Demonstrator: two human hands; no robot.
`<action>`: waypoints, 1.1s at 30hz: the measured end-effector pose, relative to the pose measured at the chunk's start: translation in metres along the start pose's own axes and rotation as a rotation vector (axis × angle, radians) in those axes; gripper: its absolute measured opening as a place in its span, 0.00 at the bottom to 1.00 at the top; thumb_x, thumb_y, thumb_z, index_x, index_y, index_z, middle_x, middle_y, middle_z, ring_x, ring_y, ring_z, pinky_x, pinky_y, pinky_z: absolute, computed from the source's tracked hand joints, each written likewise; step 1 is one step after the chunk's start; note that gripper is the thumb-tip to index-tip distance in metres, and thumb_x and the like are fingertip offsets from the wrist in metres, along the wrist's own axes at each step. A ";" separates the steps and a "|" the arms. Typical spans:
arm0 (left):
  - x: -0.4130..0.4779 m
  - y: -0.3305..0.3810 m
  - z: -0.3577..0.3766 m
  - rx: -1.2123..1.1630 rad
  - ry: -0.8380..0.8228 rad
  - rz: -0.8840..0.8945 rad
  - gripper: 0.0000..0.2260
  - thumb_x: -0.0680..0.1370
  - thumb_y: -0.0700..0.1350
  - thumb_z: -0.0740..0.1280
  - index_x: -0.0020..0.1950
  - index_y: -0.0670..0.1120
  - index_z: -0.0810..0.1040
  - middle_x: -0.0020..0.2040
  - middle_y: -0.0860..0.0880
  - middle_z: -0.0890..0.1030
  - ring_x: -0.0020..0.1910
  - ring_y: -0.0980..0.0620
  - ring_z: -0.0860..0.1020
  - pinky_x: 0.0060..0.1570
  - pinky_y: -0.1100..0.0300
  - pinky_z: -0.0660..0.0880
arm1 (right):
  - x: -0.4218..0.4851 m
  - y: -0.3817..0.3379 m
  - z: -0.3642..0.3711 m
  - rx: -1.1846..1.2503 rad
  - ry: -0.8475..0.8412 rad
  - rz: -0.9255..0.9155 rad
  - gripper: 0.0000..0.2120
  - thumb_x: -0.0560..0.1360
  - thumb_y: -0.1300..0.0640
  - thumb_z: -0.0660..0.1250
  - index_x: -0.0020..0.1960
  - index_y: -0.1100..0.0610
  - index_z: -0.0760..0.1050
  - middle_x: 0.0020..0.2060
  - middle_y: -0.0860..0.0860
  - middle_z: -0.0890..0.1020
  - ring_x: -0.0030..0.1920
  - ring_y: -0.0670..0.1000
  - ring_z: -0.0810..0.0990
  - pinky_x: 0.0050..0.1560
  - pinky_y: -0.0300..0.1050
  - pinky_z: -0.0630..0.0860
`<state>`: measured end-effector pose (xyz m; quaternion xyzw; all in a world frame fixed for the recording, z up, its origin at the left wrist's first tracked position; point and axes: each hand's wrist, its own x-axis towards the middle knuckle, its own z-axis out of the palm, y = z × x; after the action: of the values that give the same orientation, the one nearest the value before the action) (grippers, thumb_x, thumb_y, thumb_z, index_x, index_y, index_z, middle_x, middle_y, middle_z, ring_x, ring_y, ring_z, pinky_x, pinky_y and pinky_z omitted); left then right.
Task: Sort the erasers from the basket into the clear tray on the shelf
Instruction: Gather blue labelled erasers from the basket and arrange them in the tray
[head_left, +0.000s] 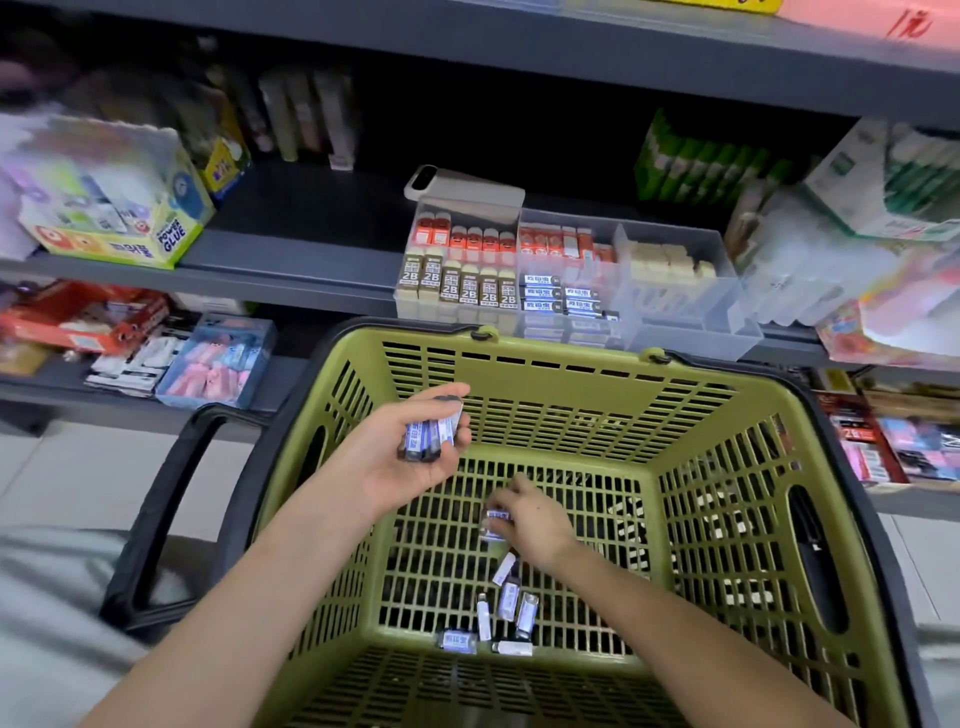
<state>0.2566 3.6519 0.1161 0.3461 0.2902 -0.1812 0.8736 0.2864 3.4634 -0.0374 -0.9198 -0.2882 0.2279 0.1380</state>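
While the left hand (415, 457) cups a stack (431, 434) of blue-sleeved erasers above the basket (571, 371), fingers curled round them, the right hand (535, 519) is down at the basket floor, fingertips pinching one more eraser (496, 521). The step in hand looks like gathering: loose pieces are collected into a handful before anything goes up to the shelf. Several loose erasers (511, 613) lie on the grid floor at lower centre of the frame, so the basket is not yet cleared. The next move, as I judge it, calls for lifting the pinched piece clear of the slots and adding it to the stack, then either picking more or reaching to the tray (727, 332) at centre, just behind the basket's far rim. The tray's matching blue row (561, 299) sits in its middle compartment. Readable writing is sparse: "2B" on the brown-sleeved 2B erasers (452, 283) at the tray's left, and "POWER GLUE" on a box (169, 239) at upper left. The blue sleeves carry white characters too small to read.
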 end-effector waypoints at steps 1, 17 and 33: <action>0.000 0.000 0.001 -0.003 0.010 -0.002 0.11 0.65 0.35 0.68 0.44 0.43 0.86 0.35 0.43 0.79 0.31 0.50 0.77 0.22 0.65 0.72 | 0.000 0.006 -0.001 0.009 0.010 0.021 0.20 0.76 0.42 0.61 0.64 0.51 0.71 0.58 0.52 0.70 0.54 0.53 0.75 0.50 0.47 0.76; 0.013 -0.010 -0.009 -0.124 0.210 -0.131 0.17 0.65 0.48 0.73 0.47 0.37 0.83 0.34 0.41 0.80 0.31 0.45 0.78 0.34 0.53 0.80 | -0.014 -0.017 -0.051 0.556 0.249 0.079 0.21 0.68 0.52 0.75 0.59 0.51 0.74 0.51 0.47 0.73 0.47 0.41 0.74 0.50 0.28 0.72; 0.007 -0.016 0.002 -0.152 0.028 -0.321 0.09 0.68 0.46 0.70 0.40 0.40 0.81 0.34 0.43 0.77 0.28 0.49 0.77 0.17 0.65 0.70 | -0.034 -0.040 -0.091 0.418 0.263 -0.028 0.10 0.74 0.47 0.66 0.54 0.48 0.77 0.47 0.45 0.79 0.44 0.43 0.77 0.42 0.35 0.74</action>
<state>0.2545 3.6386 0.1046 0.2310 0.3667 -0.2910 0.8530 0.2886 3.4640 0.0680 -0.8889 -0.2270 0.1588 0.3647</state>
